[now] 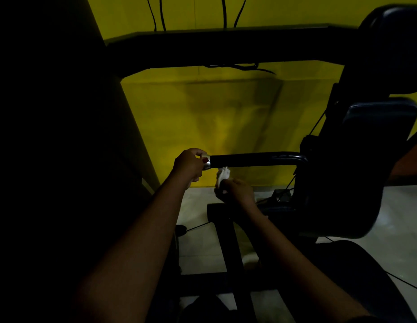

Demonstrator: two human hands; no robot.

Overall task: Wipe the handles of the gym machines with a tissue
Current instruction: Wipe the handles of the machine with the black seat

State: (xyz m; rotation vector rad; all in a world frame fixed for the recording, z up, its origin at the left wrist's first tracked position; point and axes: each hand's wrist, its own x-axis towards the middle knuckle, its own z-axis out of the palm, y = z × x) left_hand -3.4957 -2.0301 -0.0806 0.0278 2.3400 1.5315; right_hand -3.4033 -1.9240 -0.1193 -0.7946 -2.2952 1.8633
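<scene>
A black padded handle [254,159] runs sideways from the gym machine on the right and ends in a silver cap [207,163] at its left. My left hand [190,165] grips that capped end with curled fingers. Just below the handle, my right hand [235,190] holds a crumpled white tissue [222,174]. The top of the tissue reaches the underside of the handle near the cap.
Dark seat pads [377,127] of the machine stand at the right. A black frame bar [226,45] crosses above, in front of a yellow wall [202,113]. Black base beams [230,248] and thin cables lie on the pale floor below. The left side is in deep shadow.
</scene>
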